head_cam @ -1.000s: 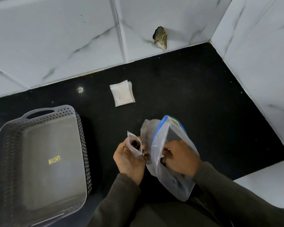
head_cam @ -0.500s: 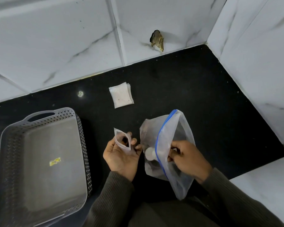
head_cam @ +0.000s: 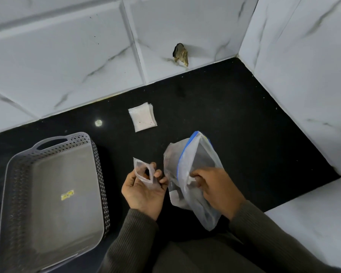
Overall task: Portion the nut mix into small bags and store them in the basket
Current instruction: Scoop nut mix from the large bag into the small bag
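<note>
My left hand (head_cam: 144, 191) holds a small clear bag (head_cam: 143, 172) upright between thumb and fingers, its mouth pulled open. Just to the right, the large clear zip bag (head_cam: 197, 154) with a blue seal strip stands slumped on the black counter, dark nut mix showing through its lower part. My right hand (head_cam: 217, 189) reaches into its mouth, fingers curled around a small white scoop (head_cam: 192, 180) that is mostly hidden by the plastic. The grey perforated basket (head_cam: 101, 186) sits at the left, with only a yellow sticker on its floor.
A stack of flat small bags (head_cam: 143, 119) lies on the black counter (head_cam: 244, 125) behind my hands. White marble-look tiles wall in the back and right, with a broken hole (head_cam: 181, 54) in the back tile. A white ledge (head_cam: 313, 223) borders the near right.
My left hand has drawn the small bag left, away from the large bag's mouth. My right hand has shifted inside the large bag with the white scoop.
</note>
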`<state>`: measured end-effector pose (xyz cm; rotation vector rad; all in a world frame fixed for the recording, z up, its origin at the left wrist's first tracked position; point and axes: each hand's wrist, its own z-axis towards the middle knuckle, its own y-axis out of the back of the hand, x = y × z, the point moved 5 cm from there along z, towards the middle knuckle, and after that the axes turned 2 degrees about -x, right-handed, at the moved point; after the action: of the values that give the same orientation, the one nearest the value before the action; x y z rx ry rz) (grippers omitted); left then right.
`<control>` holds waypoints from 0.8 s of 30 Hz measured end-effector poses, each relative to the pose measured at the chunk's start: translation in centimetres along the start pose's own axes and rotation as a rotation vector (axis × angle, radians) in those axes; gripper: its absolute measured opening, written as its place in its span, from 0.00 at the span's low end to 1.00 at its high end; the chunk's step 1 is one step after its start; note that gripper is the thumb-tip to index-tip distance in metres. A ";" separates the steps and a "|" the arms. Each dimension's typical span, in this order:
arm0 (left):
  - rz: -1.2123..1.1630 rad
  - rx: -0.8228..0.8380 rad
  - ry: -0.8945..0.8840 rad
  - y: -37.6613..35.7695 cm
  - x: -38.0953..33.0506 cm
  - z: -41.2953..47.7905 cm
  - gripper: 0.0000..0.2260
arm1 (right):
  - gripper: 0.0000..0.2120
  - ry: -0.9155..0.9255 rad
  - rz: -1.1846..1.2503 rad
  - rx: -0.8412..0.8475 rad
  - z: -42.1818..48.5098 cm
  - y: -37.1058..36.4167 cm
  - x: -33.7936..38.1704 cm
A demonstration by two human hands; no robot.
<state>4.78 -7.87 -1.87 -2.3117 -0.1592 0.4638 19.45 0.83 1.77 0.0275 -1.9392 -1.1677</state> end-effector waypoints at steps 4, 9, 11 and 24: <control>0.016 -0.122 0.002 2.6 0.2 -0.5 0.09 | 0.10 0.139 -0.222 0.135 0.7 -1.2 1.6; 0.028 -0.212 0.021 5.7 1.1 -2.0 0.08 | 0.13 0.178 -0.347 0.209 1.4 -1.4 2.3; 0.023 -0.240 0.047 6.8 1.7 -2.9 0.09 | 0.12 0.182 -0.338 0.226 1.7 -1.2 2.5; -0.168 -0.187 0.001 7.1 3.2 -3.2 0.05 | 0.10 0.286 -0.438 0.329 5.9 -0.2 4.9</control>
<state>8.83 -14.19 -5.71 -2.4552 -0.4085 0.3761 12.27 2.90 3.61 0.7857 -1.8929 -1.0300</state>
